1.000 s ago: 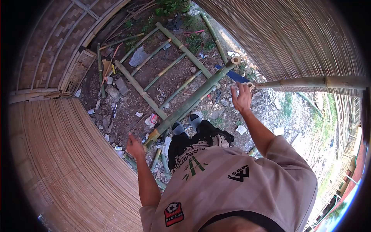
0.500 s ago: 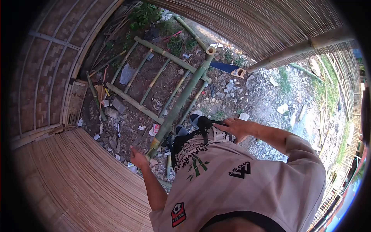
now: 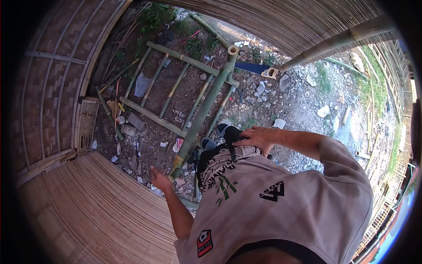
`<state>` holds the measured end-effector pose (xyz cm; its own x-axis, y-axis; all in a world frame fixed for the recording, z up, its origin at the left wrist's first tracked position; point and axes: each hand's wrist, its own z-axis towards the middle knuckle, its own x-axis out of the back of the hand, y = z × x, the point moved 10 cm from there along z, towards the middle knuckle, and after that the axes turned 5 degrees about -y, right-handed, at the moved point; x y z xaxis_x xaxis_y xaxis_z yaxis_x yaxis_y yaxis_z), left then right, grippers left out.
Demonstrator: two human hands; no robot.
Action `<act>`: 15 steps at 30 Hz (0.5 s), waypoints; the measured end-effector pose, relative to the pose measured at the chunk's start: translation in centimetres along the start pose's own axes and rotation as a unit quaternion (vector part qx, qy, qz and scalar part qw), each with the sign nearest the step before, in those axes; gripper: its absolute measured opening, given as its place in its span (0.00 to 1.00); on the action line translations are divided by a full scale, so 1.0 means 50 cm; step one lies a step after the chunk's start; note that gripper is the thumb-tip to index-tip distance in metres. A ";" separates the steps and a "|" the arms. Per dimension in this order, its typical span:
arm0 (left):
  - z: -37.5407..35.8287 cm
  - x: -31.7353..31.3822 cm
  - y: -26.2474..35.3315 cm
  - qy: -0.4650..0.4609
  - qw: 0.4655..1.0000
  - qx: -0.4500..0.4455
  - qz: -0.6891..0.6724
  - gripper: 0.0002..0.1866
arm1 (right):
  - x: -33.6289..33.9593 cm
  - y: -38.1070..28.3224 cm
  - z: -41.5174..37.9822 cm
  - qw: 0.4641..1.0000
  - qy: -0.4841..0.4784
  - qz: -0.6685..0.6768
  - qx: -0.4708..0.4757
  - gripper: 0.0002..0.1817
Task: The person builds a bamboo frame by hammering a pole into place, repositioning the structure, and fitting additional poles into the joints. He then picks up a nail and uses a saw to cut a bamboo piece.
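Observation:
My left hand (image 3: pixel 161 179) is beside the lower end of a thick green bamboo pole (image 3: pixel 203 113), with a finger stretched out; its palm side is hidden. Spread fingers of my right hand (image 3: pixel 259 138) lie on the dark and pale cloth at my waist. The thick pole runs along the near side of a bamboo frame (image 3: pixel 154 119) with several thin rungs, lying over the ground. A saw with a blue blade (image 3: pixel 251 67) and a pale handle sits beyond the pole's open upper end.
Woven bamboo wall panels (image 3: pixel 48 88) stand at the left. A slatted bamboo surface (image 3: pixel 101 202) fills the lower left. Rubble (image 3: pixel 303 101) and stones cover the ground at the right. A slatted panel with a bamboo pole (image 3: pixel 334 42) crosses the upper right. My feet show near the thick pole.
My right hand has moved slightly up and left over the cloth, its fingers flatter. The whole view has shifted a little; my left hand stays beside the pole's end.

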<state>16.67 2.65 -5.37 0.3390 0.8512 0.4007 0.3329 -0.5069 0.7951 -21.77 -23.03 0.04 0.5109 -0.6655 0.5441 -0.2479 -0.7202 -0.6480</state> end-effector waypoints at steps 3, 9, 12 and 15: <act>-0.011 -0.002 0.017 0.000 0.999 -0.018 0.029 0.30 | -0.011 0.006 0.004 1.000 0.005 0.004 0.002 0.75; -0.019 -0.004 0.025 0.014 1.000 -0.024 0.006 0.29 | -0.012 0.008 0.002 1.000 0.012 0.008 -0.001 0.75; -0.014 -0.004 0.018 0.008 1.000 -0.028 -0.002 0.30 | -0.011 0.006 0.003 1.000 0.011 0.008 -0.002 0.75; -0.020 -0.005 0.027 0.003 1.000 -0.028 0.002 0.32 | -0.012 0.008 0.000 1.000 0.006 0.005 -0.017 0.76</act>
<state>16.16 1.87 -3.95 0.3347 0.8502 0.4063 0.2816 -0.5017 0.8179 -22.16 -22.91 -0.54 0.4989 -0.6745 0.5442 -0.2806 -0.7198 -0.6349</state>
